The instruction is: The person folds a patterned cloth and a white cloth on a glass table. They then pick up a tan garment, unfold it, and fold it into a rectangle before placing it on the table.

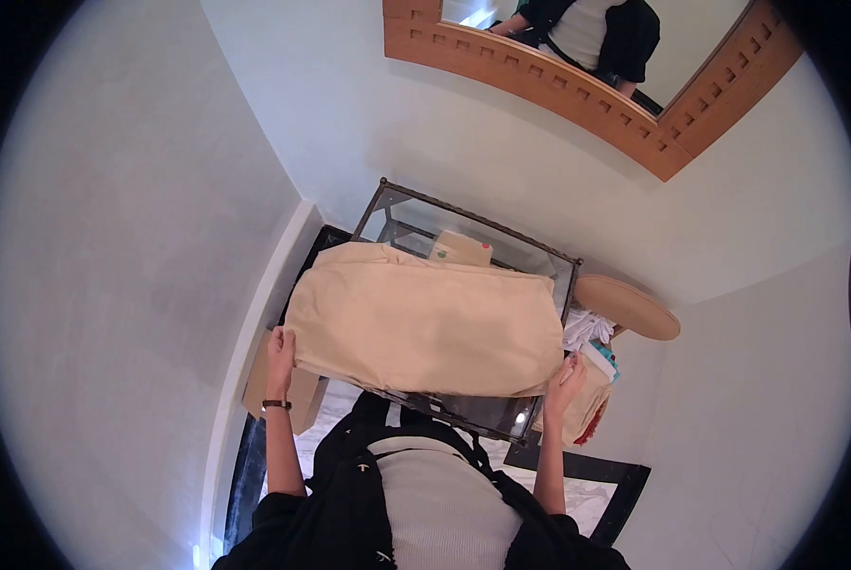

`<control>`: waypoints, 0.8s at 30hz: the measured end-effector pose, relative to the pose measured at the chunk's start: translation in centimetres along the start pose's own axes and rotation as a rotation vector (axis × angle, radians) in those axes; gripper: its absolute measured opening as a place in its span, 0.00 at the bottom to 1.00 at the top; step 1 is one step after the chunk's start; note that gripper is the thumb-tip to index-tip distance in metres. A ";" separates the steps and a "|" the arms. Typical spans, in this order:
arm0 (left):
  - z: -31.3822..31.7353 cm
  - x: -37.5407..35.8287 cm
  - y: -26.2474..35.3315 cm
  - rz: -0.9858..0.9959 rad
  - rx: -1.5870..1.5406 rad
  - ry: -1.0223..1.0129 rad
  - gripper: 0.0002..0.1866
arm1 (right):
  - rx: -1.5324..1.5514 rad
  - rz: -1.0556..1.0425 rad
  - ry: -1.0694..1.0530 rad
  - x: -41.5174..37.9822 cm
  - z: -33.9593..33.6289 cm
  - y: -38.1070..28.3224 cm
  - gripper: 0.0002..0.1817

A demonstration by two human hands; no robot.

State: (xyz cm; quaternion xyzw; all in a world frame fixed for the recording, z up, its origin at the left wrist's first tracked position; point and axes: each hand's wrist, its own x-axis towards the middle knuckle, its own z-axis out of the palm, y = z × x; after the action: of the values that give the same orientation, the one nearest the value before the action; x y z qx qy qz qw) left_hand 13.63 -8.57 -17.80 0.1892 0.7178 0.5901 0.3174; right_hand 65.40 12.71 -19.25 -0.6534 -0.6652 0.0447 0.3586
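A wide piece of beige cloth (425, 323), perhaps a fabric bag laid flat, spreads across a glass-topped table with a dark metal frame (482, 220). My left hand (281, 350) has its fingers closed on the cloth's left edge near the front corner. At the opposite front corner, my right hand (565, 377) grips the edge with thumb and fingers together. Light creases run along the cloth's top and sides. Behind it on the table lies a smaller beige folded item (461, 249) with small red and green marks.
A wood-framed mirror (539, 79) hangs on the wall above the table. To the right are a brown oval panel (630, 306), white crumpled fabric (585, 328) and a beige bag (582, 408) with red trim. A cardboard box (304, 401) stands at the left wall.
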 end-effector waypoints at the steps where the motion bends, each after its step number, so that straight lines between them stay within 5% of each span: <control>1: 0.7 -0.3 1.7 -0.038 -0.102 -0.018 0.07 | 0.095 0.012 -0.033 0.5 -0.4 -1.4 0.19; 4: 2.8 -0.3 5.4 0.010 -0.138 -0.085 0.07 | 0.349 0.053 -0.155 1.4 -0.2 -3.9 0.19; 9: 10.3 -3.3 13.3 0.468 0.268 -0.226 0.20 | 0.664 0.172 -0.476 3.1 1.6 -6.7 0.21; 11: 14.2 -6.0 15.3 0.377 0.336 -0.382 0.26 | 0.897 0.301 -0.627 3.9 1.7 -8.3 0.26; 14: 20.9 -10.1 15.3 0.517 0.268 -0.710 0.33 | 1.337 0.569 -0.884 5.5 1.5 -9.3 0.35; 17: 24.7 -12.7 13.6 0.219 0.199 -1.247 0.36 | 1.732 0.880 -0.962 5.9 1.9 -7.5 0.42; 18: 24.7 -12.9 13.1 0.238 0.262 -1.290 0.37 | 1.847 0.984 -0.950 6.0 2.2 -6.3 0.43; 21: 24.1 -11.9 8.8 0.393 0.488 -1.325 0.37 | 1.878 0.970 -0.912 5.6 2.9 -3.4 0.40; 24: 22.5 -9.4 4.0 0.703 0.782 -1.056 0.35 | 1.262 0.806 -0.855 4.7 4.4 -2.3 0.35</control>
State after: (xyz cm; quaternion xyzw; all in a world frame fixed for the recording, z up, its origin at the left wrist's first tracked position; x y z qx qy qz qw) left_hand 35.30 2.66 -14.03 0.7651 0.5246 0.1889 0.3221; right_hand 61.63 18.40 -19.28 -0.4449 -0.3113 0.7721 0.3301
